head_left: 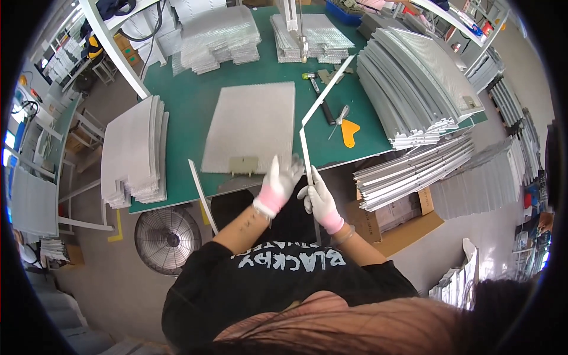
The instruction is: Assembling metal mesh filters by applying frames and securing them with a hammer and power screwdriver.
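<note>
My right hand (320, 204), in a white glove with a pink cuff, is closed on the lower end of a thin white strip (306, 148). The strip bends at an angle above the hand and slants up to the right over the table. My left hand (280, 181), gloved the same way, has its fingers apart and holds nothing. It hovers by the front right corner of a grey mesh panel (254, 121). A small olive-grey plate (244, 165) sits at that panel's near edge. Another white strip (201, 192) stands across the table's front edge, left of my arms.
Mesh panels are stacked on the green table (183, 124) at the left (131, 151), the back (219, 38) and the right (408, 83). A hammer (322, 100), a screwdriver (340, 118) and a yellow scraper (350, 133) lie right of the strip. A floor fan (171, 239) stands below left.
</note>
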`<state>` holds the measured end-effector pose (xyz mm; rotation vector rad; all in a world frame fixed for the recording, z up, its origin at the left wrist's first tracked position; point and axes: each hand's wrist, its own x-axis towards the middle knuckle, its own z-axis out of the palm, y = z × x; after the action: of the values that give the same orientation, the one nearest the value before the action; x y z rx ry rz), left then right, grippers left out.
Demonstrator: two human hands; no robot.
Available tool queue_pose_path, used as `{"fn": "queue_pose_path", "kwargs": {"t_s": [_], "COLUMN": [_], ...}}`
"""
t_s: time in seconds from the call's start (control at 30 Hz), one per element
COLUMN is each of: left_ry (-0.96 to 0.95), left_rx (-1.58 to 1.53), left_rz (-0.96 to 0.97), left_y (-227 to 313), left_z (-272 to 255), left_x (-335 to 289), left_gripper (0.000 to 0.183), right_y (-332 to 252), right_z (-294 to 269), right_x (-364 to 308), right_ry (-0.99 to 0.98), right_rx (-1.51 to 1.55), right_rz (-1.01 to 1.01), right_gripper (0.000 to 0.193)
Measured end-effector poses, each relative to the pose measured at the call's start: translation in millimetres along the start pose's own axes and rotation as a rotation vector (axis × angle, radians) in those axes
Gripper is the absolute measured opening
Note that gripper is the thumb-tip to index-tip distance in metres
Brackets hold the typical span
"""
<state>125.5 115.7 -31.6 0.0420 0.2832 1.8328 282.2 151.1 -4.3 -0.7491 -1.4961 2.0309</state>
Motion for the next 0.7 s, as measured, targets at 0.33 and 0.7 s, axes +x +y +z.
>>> {"fn": "queue_pose_path", "kwargs": {"t_s": [0.33,0.7], "left_ry": [0.053,0.175], "left_rx": [0.146,0.130], "left_rz": [0.130,0.274], "left_y": [6.0,-2.7], "left_z": [-18.8,14.1], "left_x": [88.2,94.0], "left_gripper": [0.030,0.021], "right_y": [8.1,-6.7], "right_z": [-0.7,-7.9], "right_x": [25.8,25.4], "right_ry": [-0.094,-0.043], "right_rx": [0.319,0.128], "right_rz": [0.086,0.103], "right_gripper": [0.056,0.056]}}
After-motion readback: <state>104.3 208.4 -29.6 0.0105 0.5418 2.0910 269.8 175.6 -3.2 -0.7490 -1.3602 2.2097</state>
